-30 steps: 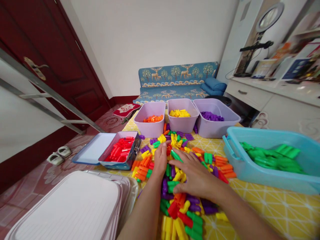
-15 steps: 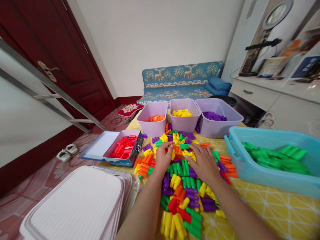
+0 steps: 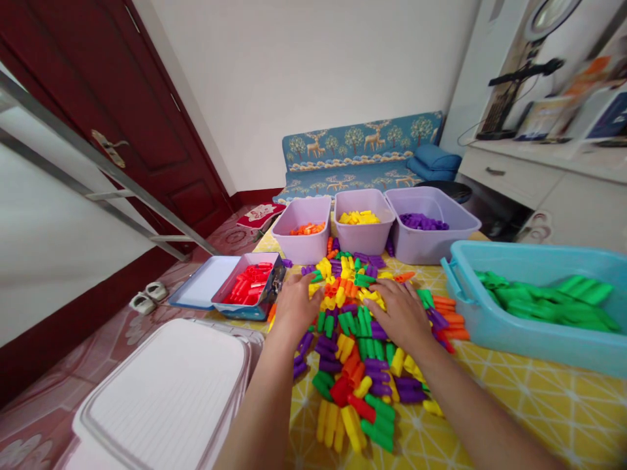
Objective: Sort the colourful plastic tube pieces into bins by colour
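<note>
A heap of plastic bullet-shaped building pieces in green, purple, yellow, orange and red spreads over the table; a green cluster lies between my hands. My left hand is over the heap's left side, near the red box, thumb apart from the fingers and nothing visibly held. My right hand rests on the right part, fingers spread, touching or just above some yellow pieces. Joined yellow pieces and green pieces lie at the near end, between my forearms.
Three lilac bins hold orange, yellow and purple pieces. A turquoise tub with green pieces stands right. Left are a hinged-lid box of red pieces and stacked white lids. A metal ladder leans farther left.
My left hand has moved left, away from the middle of the heap, uncovering orange and yellow pieces there. My right hand stays nearly in place. The view has shifted slightly.
</note>
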`<state>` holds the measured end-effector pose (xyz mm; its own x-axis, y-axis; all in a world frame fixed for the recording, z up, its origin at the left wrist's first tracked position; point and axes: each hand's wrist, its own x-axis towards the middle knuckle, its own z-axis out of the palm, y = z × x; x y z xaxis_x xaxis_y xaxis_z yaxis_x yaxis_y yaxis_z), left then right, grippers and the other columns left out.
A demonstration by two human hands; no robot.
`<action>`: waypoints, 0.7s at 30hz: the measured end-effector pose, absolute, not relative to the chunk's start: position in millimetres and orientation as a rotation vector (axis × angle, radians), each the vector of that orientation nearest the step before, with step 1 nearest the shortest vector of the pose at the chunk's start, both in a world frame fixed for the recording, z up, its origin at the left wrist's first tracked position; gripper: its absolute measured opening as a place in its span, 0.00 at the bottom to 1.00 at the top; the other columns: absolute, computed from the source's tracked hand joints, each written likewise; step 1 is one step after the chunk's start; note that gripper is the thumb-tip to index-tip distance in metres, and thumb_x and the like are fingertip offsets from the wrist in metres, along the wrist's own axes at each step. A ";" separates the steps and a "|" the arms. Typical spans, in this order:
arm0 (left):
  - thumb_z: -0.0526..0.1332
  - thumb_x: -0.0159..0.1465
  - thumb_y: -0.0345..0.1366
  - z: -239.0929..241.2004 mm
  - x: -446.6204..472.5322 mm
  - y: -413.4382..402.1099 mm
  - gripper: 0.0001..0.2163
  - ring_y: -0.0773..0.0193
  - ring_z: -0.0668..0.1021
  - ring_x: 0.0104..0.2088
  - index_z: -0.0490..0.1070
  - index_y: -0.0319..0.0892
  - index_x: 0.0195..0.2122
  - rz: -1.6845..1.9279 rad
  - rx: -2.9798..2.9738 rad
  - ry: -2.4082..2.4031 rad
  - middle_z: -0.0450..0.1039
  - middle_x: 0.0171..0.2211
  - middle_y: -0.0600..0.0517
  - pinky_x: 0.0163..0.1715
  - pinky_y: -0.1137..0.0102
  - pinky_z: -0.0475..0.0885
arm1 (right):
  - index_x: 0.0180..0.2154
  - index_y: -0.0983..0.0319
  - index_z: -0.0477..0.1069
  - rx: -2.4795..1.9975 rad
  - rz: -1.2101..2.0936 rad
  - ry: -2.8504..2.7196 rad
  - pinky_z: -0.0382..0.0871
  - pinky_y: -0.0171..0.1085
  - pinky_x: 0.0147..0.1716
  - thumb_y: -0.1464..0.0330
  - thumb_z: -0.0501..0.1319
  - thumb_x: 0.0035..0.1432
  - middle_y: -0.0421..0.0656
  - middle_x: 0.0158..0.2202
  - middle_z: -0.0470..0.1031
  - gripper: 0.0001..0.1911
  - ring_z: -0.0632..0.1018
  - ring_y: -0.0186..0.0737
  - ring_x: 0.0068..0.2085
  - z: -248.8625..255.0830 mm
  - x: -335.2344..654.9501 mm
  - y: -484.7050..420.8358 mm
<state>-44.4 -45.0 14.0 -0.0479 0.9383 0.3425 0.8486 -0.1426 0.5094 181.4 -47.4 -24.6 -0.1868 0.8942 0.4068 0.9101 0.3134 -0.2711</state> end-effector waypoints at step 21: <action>0.63 0.54 0.39 9.9 12.8 -42.4 0.26 0.45 0.70 0.52 0.66 0.46 0.56 0.732 2.108 2.045 0.70 0.50 0.40 0.50 0.54 0.64 | 0.51 0.64 0.69 -1.557 -0.015 -2.054 0.54 0.52 0.58 0.59 0.59 0.56 0.50 0.50 0.74 0.23 0.71 0.51 0.54 -31.9 181.3 -40.9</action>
<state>12.8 -42.4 9.9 -0.0265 0.9656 0.2586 0.9103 -0.0836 0.4055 181.3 -40.9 -31.9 -0.1715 0.8850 0.4329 0.8914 0.3266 -0.3144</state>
